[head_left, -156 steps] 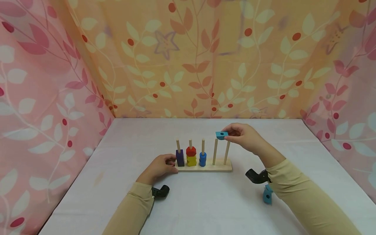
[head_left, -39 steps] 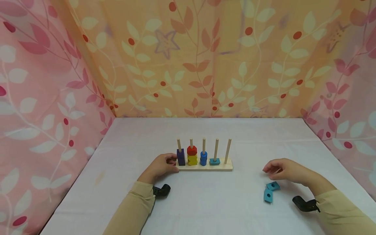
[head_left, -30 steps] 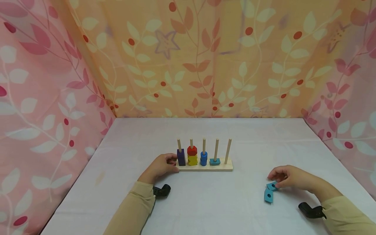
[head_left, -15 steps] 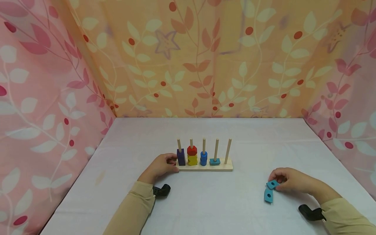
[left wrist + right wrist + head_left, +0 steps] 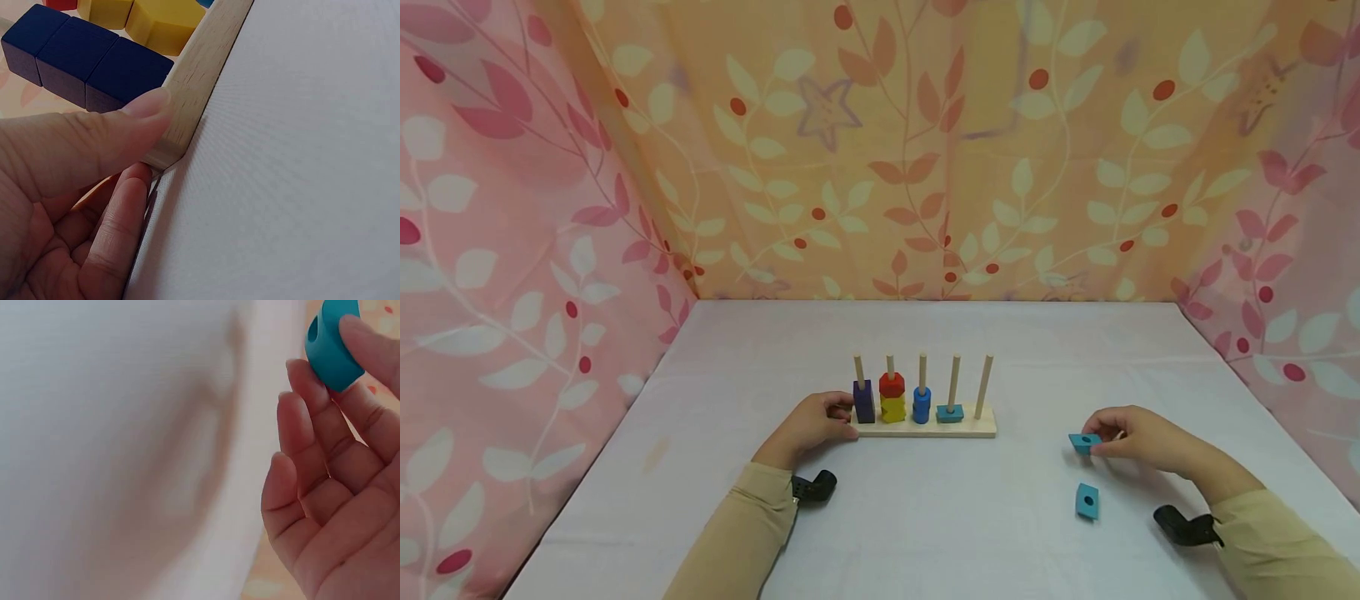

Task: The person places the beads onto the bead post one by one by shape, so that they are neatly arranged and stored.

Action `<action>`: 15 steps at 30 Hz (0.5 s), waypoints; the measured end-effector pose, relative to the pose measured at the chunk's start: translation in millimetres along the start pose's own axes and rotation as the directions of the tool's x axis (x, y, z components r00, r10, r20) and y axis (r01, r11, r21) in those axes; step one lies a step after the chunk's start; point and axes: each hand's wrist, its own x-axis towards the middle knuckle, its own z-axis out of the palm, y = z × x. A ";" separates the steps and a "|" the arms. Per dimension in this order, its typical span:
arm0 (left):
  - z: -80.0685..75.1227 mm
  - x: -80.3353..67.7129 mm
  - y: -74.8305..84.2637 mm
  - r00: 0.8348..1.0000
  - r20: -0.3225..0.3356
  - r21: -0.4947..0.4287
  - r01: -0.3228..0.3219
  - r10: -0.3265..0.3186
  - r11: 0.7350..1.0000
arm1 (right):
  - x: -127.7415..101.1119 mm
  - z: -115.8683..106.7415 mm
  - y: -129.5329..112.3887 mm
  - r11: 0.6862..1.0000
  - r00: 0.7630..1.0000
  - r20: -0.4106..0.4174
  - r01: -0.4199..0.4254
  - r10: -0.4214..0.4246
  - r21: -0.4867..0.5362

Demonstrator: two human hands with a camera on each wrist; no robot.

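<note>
My left hand (image 5: 808, 425) grips the left end of a wooden peg stacker (image 5: 925, 432); the left wrist view shows the thumb on top of its base (image 5: 190, 84) and fingers against the end. Purple blocks (image 5: 864, 403) fill the first peg's lower part. A red block (image 5: 892, 384) tops yellow ones (image 5: 892, 408) on the second. Blue blocks (image 5: 922, 405) sit on the third, one teal block (image 5: 950, 414) on the fourth; the fifth peg is bare. My right hand (image 5: 1142, 437) pinches another teal block (image 5: 331, 350), holed through, above the table at right.
One more teal block (image 5: 1087, 502) lies on the white-covered table (image 5: 955, 525), nearer me than the right hand. Black wrist cameras stick out from both sleeves, the right one (image 5: 1183, 527) low over the cloth. Floral curtains (image 5: 880, 167) enclose the back and sides.
The right hand set one teal block on the fourth peg, returned right, pinched another and raised it off the table, away from the last one. The left hand stays on the stacker.
</note>
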 end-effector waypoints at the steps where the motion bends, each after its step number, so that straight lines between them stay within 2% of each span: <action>1: 0.1 0.0 -0.4 1.000 0.003 0.004 -0.006 0.006 1.000 | 1.9 -2.5 -3.7 1.000 1.000 -0.014 0.004 -0.004 -0.013; 5: 0.6 1.4 -1.4 1.000 0.006 0.003 0.000 0.000 1.000 | 10.6 -13.8 -24.2 0.998 0.996 -0.082 -0.049 0.046 -0.034; 8: 0.5 1.8 -0.8 1.000 0.000 -0.002 0.003 -0.003 1.000 | 17.8 -22.1 -40.8 0.998 0.989 -0.138 -0.054 0.048 -0.036; 15: -0.3 -0.5 1.9 1.000 -0.005 -0.004 -0.007 0.007 1.000 | 35.0 -31.9 -72.0 0.999 0.973 -0.229 0.002 -0.011 -0.036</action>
